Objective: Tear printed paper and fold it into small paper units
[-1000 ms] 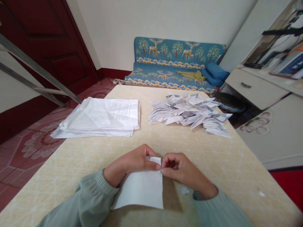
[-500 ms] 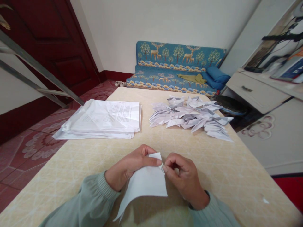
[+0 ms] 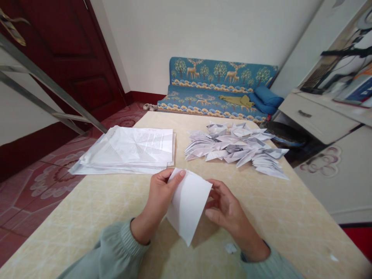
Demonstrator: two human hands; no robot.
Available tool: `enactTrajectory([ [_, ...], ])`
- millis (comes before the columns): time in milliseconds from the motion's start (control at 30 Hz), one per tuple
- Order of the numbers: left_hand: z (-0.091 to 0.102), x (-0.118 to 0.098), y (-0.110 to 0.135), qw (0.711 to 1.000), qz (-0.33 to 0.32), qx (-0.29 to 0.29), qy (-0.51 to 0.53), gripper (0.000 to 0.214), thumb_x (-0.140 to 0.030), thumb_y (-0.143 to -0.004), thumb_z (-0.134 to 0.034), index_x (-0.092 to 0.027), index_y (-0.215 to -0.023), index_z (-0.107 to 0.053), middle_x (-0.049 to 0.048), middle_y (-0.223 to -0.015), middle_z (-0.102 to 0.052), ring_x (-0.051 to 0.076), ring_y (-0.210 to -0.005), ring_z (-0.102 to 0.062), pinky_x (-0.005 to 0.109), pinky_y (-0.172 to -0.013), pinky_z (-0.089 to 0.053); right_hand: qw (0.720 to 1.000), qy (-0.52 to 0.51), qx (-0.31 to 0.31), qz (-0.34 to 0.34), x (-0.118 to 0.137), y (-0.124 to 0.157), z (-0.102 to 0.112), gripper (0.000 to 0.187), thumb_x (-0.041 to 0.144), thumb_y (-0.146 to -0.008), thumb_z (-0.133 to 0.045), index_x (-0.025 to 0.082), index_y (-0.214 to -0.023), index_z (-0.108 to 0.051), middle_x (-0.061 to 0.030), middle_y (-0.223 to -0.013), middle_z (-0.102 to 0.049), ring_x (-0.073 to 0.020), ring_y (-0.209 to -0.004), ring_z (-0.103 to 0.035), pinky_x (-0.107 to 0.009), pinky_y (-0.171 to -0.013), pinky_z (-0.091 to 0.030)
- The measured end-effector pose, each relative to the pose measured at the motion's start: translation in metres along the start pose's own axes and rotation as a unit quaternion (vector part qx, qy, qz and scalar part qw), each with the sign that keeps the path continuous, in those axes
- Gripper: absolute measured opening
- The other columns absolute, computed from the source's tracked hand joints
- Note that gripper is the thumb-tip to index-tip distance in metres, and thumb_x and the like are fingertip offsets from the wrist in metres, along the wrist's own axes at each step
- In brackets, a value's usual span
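Note:
A folded sheet of white paper (image 3: 190, 205) is raised over the table, tilted, with one corner hanging down. My left hand (image 3: 159, 195) pinches its upper left edge, thumb on the front and fingers behind. At the paper's right corner is my right hand (image 3: 228, 211); its fingers are curved and partly hidden behind the edge, and the thumb stands apart from the sheet. Whether those fingertips touch the paper I cannot tell. A small crumpled paper scrap (image 3: 231, 248) lies on the table beside my right wrist.
On the pale patterned table (image 3: 101, 224), a stack of printed sheets (image 3: 139, 147) lies at the back left. Many folded pointed paper pieces (image 3: 232, 143) are heaped at the back right. Another tiny scrap (image 3: 333, 257) lies near the right edge. Behind stands a blue sofa (image 3: 209, 91).
My right hand has let go of a small paper scrap, which now lies on the table. The sheet has turned more upright, and my left hand has shifted its grip along with it.

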State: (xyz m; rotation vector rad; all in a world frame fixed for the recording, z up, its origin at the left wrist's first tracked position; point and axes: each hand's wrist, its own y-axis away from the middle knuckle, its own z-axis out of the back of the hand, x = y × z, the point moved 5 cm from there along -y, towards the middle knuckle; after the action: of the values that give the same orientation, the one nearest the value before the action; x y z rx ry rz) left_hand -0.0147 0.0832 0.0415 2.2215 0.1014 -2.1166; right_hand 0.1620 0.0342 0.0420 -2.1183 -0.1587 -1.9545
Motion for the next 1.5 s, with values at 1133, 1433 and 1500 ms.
enactTrajectory([
  [1133, -0.023, 0.041, 0.001, 0.974, 0.137, 0.144, 0.107, 0.033, -0.043, -0.072, -0.068, -0.013, -0.066, -0.055, -0.0042, -0.049, -0.054, 0.006, -0.037, -0.047, 0.015, -0.036, -0.033, 0.966, 0.015, -0.251, -0.057, -0.031, 0.006, 0.031, 0.034, 0.042, -0.079, -0.062, 0.014, -0.097, -0.067, -0.0024, -0.073, -0.068, -0.0167, -0.063, -0.057, -0.025, -0.055, -0.043],
  [1433, -0.026, 0.015, 0.004, 0.977, -0.085, 0.194, 0.028, 0.066, -0.019, -0.070, -0.070, -0.027, -0.131, -0.047, 0.0078, -0.109, -0.063, 0.014, -0.078, -0.064, 0.022, -0.067, -0.049, 0.955, -0.151, -0.235, -0.103, -0.035, 0.002, 0.020, 0.038, 0.042, -0.072, -0.070, 0.015, -0.099, -0.066, -0.0049, -0.080, -0.073, -0.0190, -0.062, -0.063, -0.026, -0.049, -0.045],
  [1500, -0.028, 0.008, 0.009, 0.969, -0.130, 0.208, -0.015, 0.041, -0.020, -0.073, -0.068, -0.023, -0.113, -0.065, 0.0096, -0.111, -0.063, 0.019, -0.092, -0.063, 0.025, -0.076, -0.049, 0.958, -0.150, -0.216, -0.110, -0.034, 0.002, 0.015, 0.035, 0.042, -0.072, -0.070, 0.016, -0.095, -0.067, -0.0040, -0.079, -0.072, -0.0182, -0.061, -0.062, -0.025, -0.050, -0.045],
])
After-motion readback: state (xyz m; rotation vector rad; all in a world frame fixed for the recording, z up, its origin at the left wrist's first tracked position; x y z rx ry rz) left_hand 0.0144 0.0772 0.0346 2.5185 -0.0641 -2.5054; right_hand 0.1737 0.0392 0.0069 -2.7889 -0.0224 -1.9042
